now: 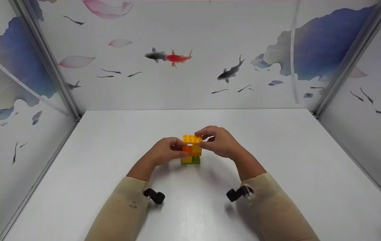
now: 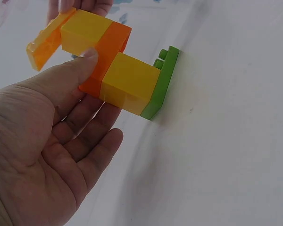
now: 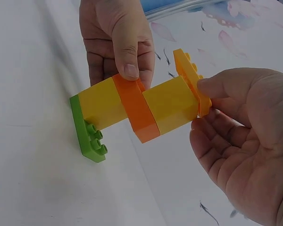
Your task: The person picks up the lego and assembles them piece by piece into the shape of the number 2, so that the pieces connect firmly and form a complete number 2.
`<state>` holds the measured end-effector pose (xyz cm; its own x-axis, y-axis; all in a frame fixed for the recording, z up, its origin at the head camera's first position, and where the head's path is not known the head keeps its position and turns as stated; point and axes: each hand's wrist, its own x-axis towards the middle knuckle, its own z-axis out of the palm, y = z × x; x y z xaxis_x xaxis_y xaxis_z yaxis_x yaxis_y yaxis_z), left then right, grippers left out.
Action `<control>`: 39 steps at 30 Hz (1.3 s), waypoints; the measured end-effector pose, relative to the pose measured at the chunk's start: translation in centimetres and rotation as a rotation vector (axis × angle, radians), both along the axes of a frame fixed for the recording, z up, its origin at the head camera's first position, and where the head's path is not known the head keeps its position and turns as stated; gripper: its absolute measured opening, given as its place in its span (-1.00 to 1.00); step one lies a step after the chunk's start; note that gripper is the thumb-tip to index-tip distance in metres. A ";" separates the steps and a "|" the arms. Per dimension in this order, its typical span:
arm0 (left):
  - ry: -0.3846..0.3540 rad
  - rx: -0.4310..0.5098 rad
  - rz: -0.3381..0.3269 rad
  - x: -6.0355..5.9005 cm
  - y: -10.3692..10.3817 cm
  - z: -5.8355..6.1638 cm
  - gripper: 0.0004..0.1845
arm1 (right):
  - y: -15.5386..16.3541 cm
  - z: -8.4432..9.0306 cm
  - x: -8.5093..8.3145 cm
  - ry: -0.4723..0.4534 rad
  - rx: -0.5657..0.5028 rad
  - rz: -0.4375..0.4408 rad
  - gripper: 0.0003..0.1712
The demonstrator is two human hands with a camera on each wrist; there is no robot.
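Observation:
A small stack of toy building bricks stands on the white table between the hands. A green plate (image 3: 89, 136) with bare studs at one end forms its base. Above it come a yellow brick (image 2: 132, 77), an orange brick (image 3: 137, 110) and a second yellow brick (image 3: 172, 103), offset to the other side. My left hand (image 1: 165, 152) grips the stack at the orange brick, thumb on its near face. With thumb and fingers, my right hand (image 1: 220, 142) pinches a yellow-orange plate (image 1: 190, 139) at the top of the stack; whether it is fully seated I cannot tell.
The white tabletop (image 1: 190, 214) spreads around the stack. Printed panels with fish and petals, such as the back wall (image 1: 190, 87), enclose it on the left, right and far sides, with metal posts at the corners. Black wrist cameras jut inward from both sleeves.

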<state>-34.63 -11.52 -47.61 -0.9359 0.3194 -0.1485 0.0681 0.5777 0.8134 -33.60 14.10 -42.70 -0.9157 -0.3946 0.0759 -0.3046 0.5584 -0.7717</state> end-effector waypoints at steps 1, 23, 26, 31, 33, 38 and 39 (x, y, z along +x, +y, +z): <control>0.000 0.000 0.000 0.0 0.0 0.0 -0.69 | 0.0 0.0 0.0 0.004 0.000 0.003 -0.65; -0.004 0.003 0.009 0.0 0.1 0.0 -0.68 | -0.4 -0.2 0.1 -0.021 0.008 -0.032 -0.67; 0.002 -0.007 0.012 0.1 0.1 0.0 -0.70 | -0.5 -0.2 0.2 -0.017 0.011 -0.028 -0.67; 0.008 -0.016 0.017 0.1 0.1 0.1 -0.70 | -0.6 -0.2 0.1 -0.018 0.022 -0.037 -0.67; 0.008 -0.018 0.017 0.1 0.1 0.1 -0.71 | -0.7 -0.3 0.1 -0.023 0.027 -0.044 -0.67; 0.003 -0.020 0.022 0.1 0.1 0.1 -0.71 | -0.6 -0.4 0.1 -0.046 0.019 -0.056 -0.68; 0.000 -0.017 0.023 0.1 0.1 0.1 -0.70 | -0.5 -0.4 0.1 -0.050 0.016 -0.058 -0.67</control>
